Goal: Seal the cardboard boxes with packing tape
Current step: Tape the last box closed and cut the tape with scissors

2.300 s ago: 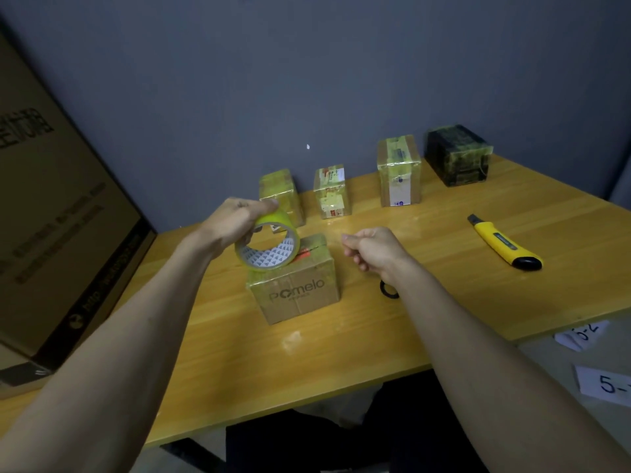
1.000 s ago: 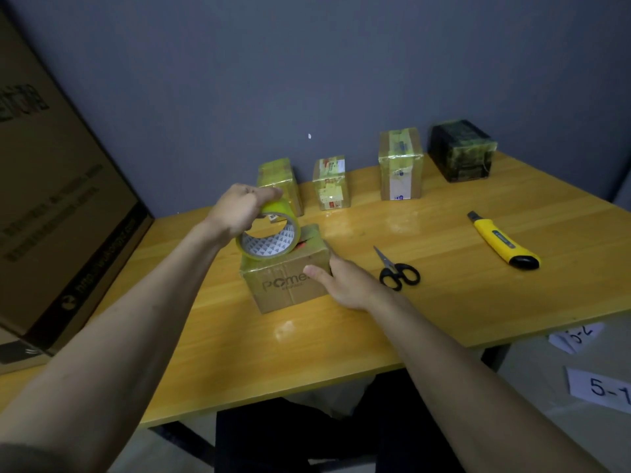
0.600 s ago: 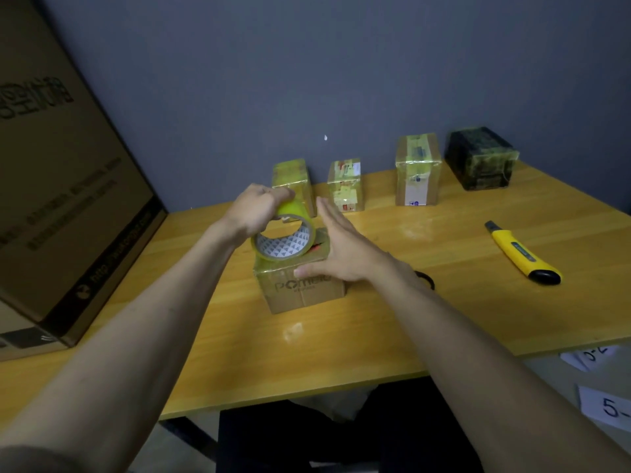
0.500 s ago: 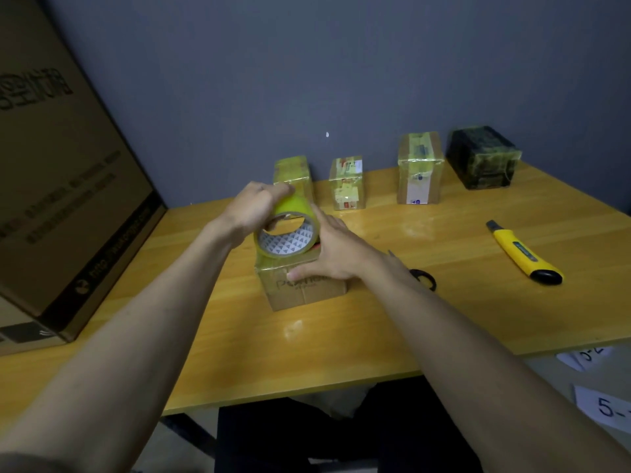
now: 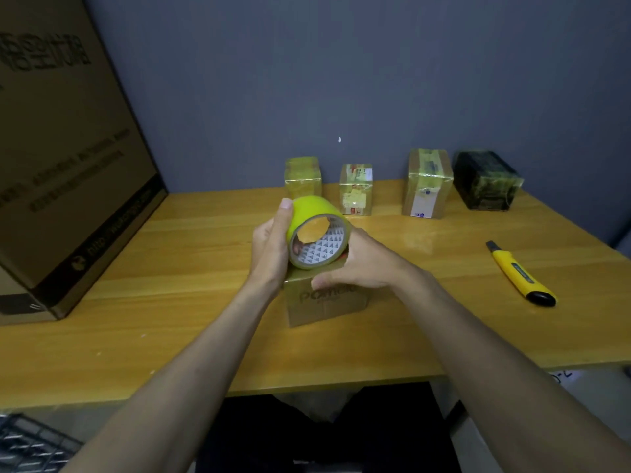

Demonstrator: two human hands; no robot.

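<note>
A small brown cardboard box (image 5: 324, 303) with printed lettering sits in the middle of the wooden table (image 5: 170, 302). My left hand (image 5: 271, 249) grips a roll of yellow packing tape (image 5: 316, 230) just above the box's top, its open core facing me. My right hand (image 5: 363, 264) lies over the top right of the box. Its thumb presses on the front face over the lettering, and its fingertips are hidden behind the roll.
Four taped boxes line the wall: three brown ones (image 5: 303, 177) (image 5: 356, 189) (image 5: 426, 182) and a dark one (image 5: 486, 180). A yellow utility knife (image 5: 520, 274) lies at the right. A large carton (image 5: 68, 165) stands at the left. A black crate (image 5: 30, 445) is below the table's edge.
My right hand moved from the box's right side up onto its top, beside the roll. My left hand tipped the roll more upright. The scissors are now hidden behind my right arm.
</note>
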